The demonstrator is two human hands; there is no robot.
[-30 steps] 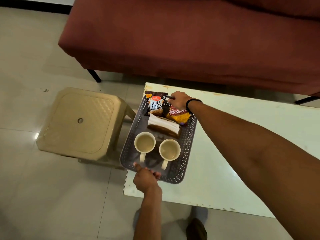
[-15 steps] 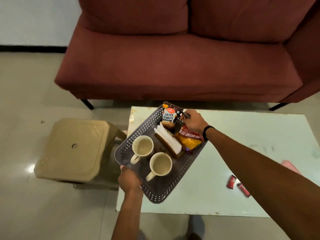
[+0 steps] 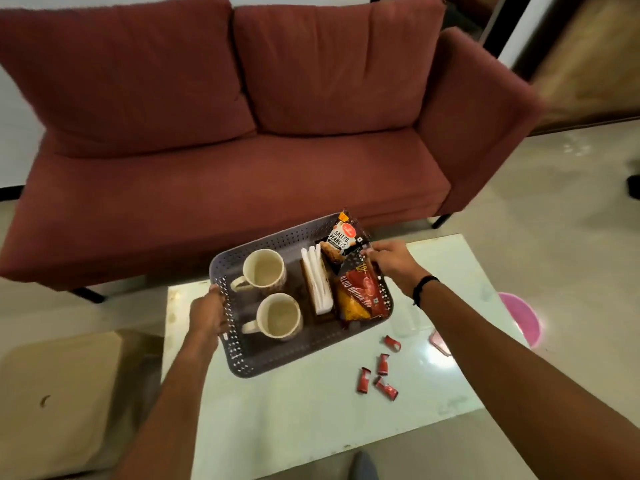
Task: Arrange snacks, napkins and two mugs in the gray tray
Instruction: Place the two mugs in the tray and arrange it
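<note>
The gray perforated tray (image 3: pixel 249 362) is over the pale table (image 3: pixel 311 420), held at both ends. My left hand (image 3: pixel 207 315) grips its left rim. My right hand (image 3: pixel 393 261) grips the right rim. Inside stand two cream mugs, one at the back (image 3: pixel 264 271) and one nearer me (image 3: pixel 279 317). To their right a stack of white napkins (image 3: pixel 317 278) sits in a brown holder. A salted peanuts packet (image 3: pixel 343 237) leans at the far right corner, and a red and yellow snack bag (image 3: pixel 358 299) lies beside the napkins.
Several small red sachets (image 3: pixel 379 374) lie on the table right of the tray, with a pink object (image 3: pixel 440 341) beyond them. A maroon sofa (image 3: pixel 225 161) stands behind the table. A beige stool (image 3: pixel 59 400) is at lower left, a pink tub (image 3: pixel 521 318) on the floor at right.
The tray has swung round with both hands on it, moving from the table's left edge by the stool toward the table's middle. The view has lifted toward the sofa.
</note>
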